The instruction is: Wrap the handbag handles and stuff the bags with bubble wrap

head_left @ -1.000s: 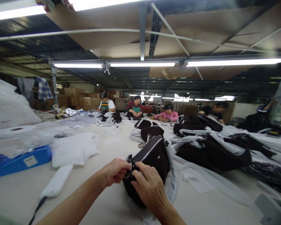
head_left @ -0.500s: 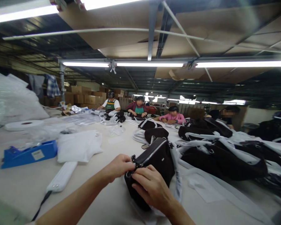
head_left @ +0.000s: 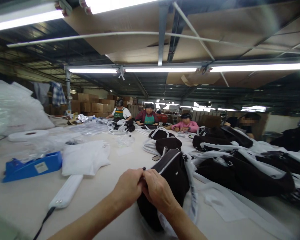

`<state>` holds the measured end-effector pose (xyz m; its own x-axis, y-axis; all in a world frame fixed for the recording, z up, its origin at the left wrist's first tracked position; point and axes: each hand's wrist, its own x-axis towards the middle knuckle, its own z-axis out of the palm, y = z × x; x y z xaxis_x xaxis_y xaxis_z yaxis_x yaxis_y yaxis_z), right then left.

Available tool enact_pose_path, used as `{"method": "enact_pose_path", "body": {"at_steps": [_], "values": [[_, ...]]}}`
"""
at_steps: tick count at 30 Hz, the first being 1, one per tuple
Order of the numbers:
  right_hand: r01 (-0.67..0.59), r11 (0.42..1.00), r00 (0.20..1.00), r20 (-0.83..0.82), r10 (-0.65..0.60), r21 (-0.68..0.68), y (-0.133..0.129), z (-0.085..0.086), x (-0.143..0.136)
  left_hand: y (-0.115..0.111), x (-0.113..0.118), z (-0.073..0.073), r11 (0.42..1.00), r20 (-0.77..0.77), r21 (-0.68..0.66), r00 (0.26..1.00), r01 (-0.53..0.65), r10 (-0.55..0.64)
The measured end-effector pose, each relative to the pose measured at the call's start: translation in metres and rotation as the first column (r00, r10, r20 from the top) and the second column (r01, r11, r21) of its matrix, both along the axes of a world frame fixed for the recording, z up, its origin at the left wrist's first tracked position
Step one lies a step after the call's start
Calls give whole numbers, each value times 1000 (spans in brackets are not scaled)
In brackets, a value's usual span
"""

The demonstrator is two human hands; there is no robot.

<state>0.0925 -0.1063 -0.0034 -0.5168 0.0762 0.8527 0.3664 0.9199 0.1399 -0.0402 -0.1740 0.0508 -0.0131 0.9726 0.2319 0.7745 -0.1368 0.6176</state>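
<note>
A black bag [head_left: 176, 176] with a pale zip line along its top and a wrapped strap at its right side stands on the table in front of me. My left hand [head_left: 130, 186] is closed at the bag's near left end, its thumb and fingers pinched together. Right against it, my right hand [head_left: 157, 190] is closed too, its fingers curled over the same end. A small dark piece shows above the fingertips; the rest of what they grip is hidden.
A blue tape dispenser [head_left: 32, 166], a white power strip [head_left: 66, 191] and white pouches [head_left: 85, 157] lie left. More black bags [head_left: 242, 170] are heaped right. Several people sit or stand across the table [head_left: 125, 158].
My hands have come together and closed more tightly at the bag's end, hiding the metal fittings seen before. My right hand's spread fingers have curled in. The view has shifted slightly.
</note>
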Motion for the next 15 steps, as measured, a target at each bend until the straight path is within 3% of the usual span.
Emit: {"method": "enact_pose_path", "body": {"at_steps": [6, 9, 12, 15], "values": [[98, 990, 983, -166, -82, 96, 3, -7, -8, -7, 13, -12, 986, -178, 77, 971, -150, 162], [120, 988, 975, -200, -98, 100, 3, -12, -9, -5, 14, -24, 969, -31, 97, 972, -228, 232], [122, 988, 971, -218, -99, 94, 0, -15, -9, -4, 12, -33, 964, 138, 104, 964, -243, 228], [85, 995, 974, -217, -71, 58, -2, -16, -7, -4, 12, -36, 963, 201, 115, 956, -242, 216]]}}
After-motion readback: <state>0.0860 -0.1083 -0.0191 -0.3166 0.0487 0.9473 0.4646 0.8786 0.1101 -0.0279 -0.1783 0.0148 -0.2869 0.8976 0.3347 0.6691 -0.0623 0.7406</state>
